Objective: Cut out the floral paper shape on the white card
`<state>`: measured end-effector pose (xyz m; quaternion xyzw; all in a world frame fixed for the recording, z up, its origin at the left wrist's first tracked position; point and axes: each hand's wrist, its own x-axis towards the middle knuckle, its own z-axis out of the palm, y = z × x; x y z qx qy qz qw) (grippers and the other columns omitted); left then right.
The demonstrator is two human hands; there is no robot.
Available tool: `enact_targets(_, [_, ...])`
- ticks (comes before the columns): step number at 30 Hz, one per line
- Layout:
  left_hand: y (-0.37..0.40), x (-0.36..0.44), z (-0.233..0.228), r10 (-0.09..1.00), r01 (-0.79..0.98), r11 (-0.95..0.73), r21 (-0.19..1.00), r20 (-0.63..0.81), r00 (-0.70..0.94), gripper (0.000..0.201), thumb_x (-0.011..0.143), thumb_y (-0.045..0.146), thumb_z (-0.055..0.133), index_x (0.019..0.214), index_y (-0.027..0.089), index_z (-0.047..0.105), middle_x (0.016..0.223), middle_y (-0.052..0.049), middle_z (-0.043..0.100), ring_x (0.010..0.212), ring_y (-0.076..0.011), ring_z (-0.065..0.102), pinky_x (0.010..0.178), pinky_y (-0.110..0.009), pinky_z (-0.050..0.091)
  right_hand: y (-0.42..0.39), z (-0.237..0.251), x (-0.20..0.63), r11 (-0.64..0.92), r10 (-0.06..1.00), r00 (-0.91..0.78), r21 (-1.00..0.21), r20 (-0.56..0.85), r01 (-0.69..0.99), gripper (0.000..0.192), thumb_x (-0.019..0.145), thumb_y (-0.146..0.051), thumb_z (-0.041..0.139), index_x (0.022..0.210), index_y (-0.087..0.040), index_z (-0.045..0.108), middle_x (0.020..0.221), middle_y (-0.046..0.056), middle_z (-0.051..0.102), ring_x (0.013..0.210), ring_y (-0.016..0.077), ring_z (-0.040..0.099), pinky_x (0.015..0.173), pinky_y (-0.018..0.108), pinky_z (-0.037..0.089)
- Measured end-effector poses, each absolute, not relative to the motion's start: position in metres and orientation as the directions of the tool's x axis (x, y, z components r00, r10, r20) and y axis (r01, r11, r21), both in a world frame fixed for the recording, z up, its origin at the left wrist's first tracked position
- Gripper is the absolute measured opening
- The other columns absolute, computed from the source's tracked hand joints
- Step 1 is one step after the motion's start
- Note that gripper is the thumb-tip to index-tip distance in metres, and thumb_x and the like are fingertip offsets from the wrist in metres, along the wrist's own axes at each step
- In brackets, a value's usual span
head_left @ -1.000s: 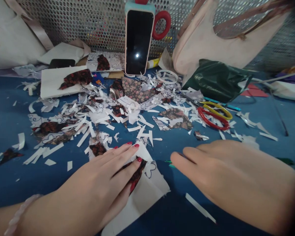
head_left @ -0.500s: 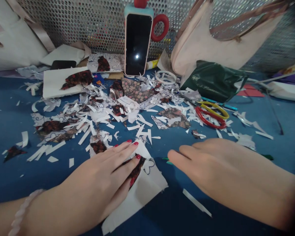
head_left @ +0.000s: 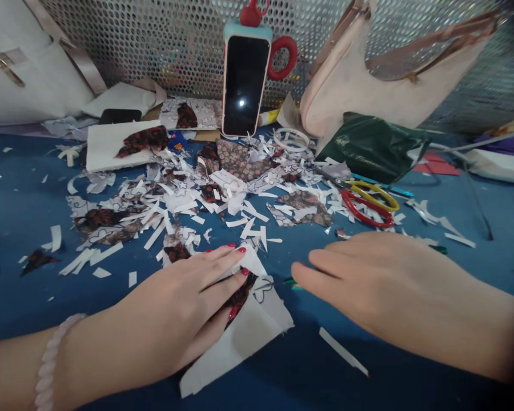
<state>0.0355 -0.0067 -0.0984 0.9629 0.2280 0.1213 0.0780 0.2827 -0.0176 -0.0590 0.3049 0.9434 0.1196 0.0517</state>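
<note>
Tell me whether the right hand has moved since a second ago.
No. The right hand keeps its fingertips over the green object, equally far below the scissors; only the view shifted.

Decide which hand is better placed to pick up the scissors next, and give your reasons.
Probably the right hand: the scissors lie just beyond it, and the left hand is pressing flat on the white sheet.

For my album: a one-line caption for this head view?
Left hand flat on white sheet, right hand beside it.

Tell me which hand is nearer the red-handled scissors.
Right. The right hand lies just below the red-handled scissors; the left hand rests on a white paper piece, farther off.
</note>
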Motion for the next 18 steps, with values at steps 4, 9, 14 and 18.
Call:
enact_targets(4, [-0.007,0.035,-0.098,0.461,0.42,-0.883,0.21,0.214,0.861,0.037,0.091,0.021,0.032,0.117,0.012,0.057,0.128,-0.009,0.051,0.122,-0.0222,0.043,0.101,-0.036,0.04,-0.01,-0.059,0.278,0.828,0.524,-0.852,0.246,-0.017,0.504,0.018,0.072,-0.002,0.044,0.074,-0.017,0.055,0.057,0.001,0.053,0.047,0.0119,0.041,0.05,0.027,0.019])
enact_targets(9, [-0.005,0.035,-0.098,0.445,0.409,-0.893,0.189,0.232,0.865,0.035,0.091,0.023,0.035,0.116,0.013,0.058,0.127,-0.008,0.052,0.119,-0.0221,0.047,0.099,-0.034,0.043,0.002,-0.055,0.281,0.855,0.489,-0.87,0.233,-0.065,0.463,0.02,0.074,-0.002,0.041,0.072,-0.018,0.053,0.056,0.0,0.051,0.047,0.0129,0.041,0.051,0.028,0.018])
enact_targets(14, [-0.004,0.035,-0.098,0.44,0.411,-0.897,0.161,0.242,0.865,0.035,0.091,0.023,0.035,0.115,0.013,0.058,0.126,-0.008,0.053,0.117,-0.0224,0.049,0.096,-0.035,0.045,0.01,-0.052,0.28,0.87,0.481,-0.864,0.199,-0.15,0.45,0.016,0.072,-0.003,0.046,0.071,-0.019,0.05,0.058,0.0,0.051,0.049,0.0128,0.041,0.051,0.028,0.018])
enact_targets(18, [-0.004,0.036,-0.097,0.441,0.411,-0.897,0.163,0.249,0.863,0.035,0.091,0.023,0.035,0.115,0.014,0.059,0.125,-0.007,0.054,0.116,-0.0219,0.049,0.096,-0.034,0.045,0.009,-0.053,0.277,0.874,0.478,-0.859,0.199,-0.184,0.444,0.015,0.072,-0.004,0.047,0.07,-0.019,0.048,0.057,0.0,0.051,0.048,0.0123,0.041,0.05,0.028,0.018])
